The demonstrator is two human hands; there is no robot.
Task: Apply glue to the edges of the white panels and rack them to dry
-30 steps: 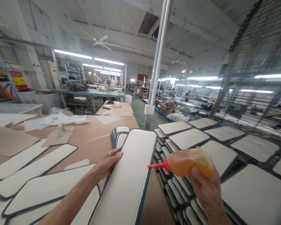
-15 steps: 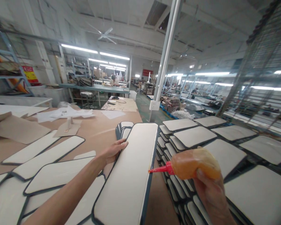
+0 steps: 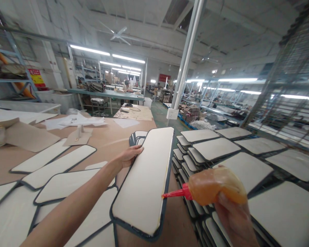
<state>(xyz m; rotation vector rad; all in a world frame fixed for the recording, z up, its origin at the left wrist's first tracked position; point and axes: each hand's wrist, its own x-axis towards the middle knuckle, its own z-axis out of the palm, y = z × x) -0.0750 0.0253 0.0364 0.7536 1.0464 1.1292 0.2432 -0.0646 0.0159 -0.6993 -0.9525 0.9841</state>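
A long white panel with a dark border (image 3: 144, 178) lies tilted up over the brown table (image 3: 105, 140). My left hand (image 3: 130, 156) grips its left edge, fingers curled over the rim. My right hand (image 3: 234, 219) is closed round an orange squeeze bottle (image 3: 216, 187) with a red nozzle. The nozzle tip touches the panel's right edge, low down, where a yellowish line runs along the border.
More white panels (image 3: 59, 164) lie spread over the table on the left. Stacks of rounded white panels (image 3: 211, 149) stand on racks at the right. A white pillar (image 3: 186, 65) rises behind. Paper and brown sheets (image 3: 28, 137) lie at the far left. Another person works far back.
The nozzle tip has travelled down the panel's right edge toward me. The panel's near end has come up and its whole outline shows now. My left hand keeps its grip.
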